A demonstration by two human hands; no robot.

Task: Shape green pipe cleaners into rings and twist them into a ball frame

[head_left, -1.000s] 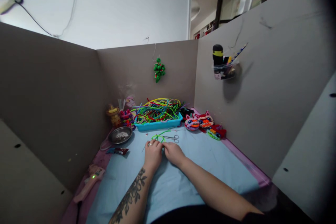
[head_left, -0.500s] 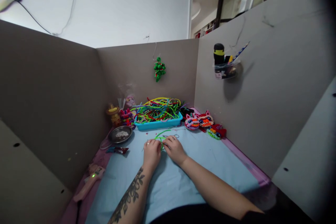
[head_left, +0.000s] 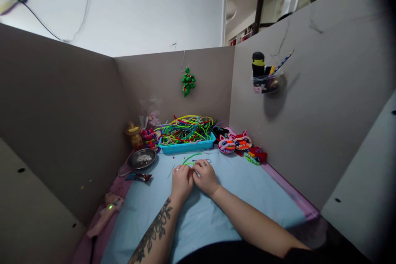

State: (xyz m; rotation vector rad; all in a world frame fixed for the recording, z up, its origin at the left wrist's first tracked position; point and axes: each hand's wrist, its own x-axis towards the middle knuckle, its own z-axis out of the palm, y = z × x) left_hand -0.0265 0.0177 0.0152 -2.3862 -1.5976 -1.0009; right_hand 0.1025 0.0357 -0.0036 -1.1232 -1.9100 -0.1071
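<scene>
My left hand [head_left: 182,180] and my right hand [head_left: 206,177] meet over the blue cloth, fingers pinched together with the tips touching or nearly so. Bits of bright green pipe cleaner [head_left: 188,163] show just beyond the fingertips; most of what they grip is hidden by the hands. Another green pipe cleaner [head_left: 192,157] curves across the cloth behind them. Partly covered by my right hand, a pair of scissors [head_left: 209,161] lies there with a handle loop showing. A thin wire-like stick [head_left: 170,172] sits left of my left hand.
Behind my hands stands a blue tray [head_left: 188,147] heaped with coloured pipe cleaners. A metal bowl [head_left: 141,159] of small white bits and a glue gun [head_left: 107,216] are at left. Colourful pipe-cleaner figures [head_left: 243,142] line the right. Grey partitions [head_left: 173,86] enclose the table.
My hands have drawn closer together, the left shifting slightly right. Less green pipe cleaner shows between them, and more of the thin stick at left is uncovered.
</scene>
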